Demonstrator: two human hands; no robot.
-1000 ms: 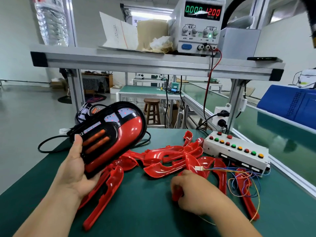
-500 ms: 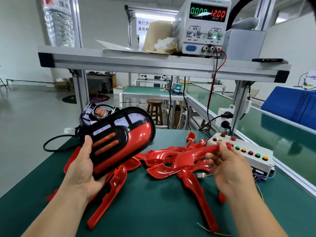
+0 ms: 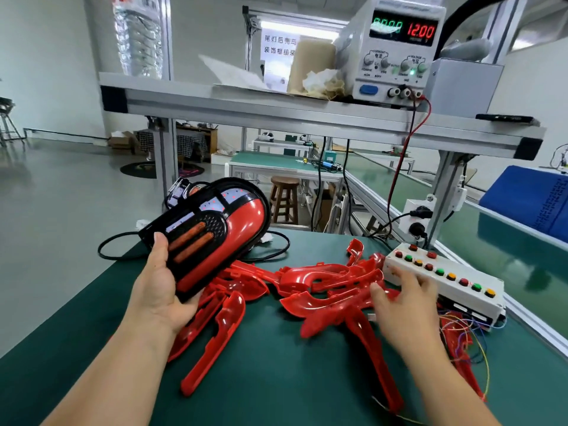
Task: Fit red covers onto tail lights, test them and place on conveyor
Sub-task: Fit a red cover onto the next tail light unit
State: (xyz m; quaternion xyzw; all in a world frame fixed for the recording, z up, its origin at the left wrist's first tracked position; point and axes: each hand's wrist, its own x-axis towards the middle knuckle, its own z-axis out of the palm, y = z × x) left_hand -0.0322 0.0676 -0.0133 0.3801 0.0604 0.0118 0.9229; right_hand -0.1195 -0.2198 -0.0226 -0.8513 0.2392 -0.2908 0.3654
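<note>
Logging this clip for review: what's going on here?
A person's left hand holds a black-and-red tail light above the green bench. The right hand, blurred, fingers spread, reaches over the pile of loose red covers beside the white button box and grips nothing visible. No loose cover is picked up yet.

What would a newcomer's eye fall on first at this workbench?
The black-and-red tail light held up in the left hand, above the green table, stands out most. Beside it, a pile of red covers sprawls across the table. On the shelf above, the power supply shows 12.00 in red.
</note>
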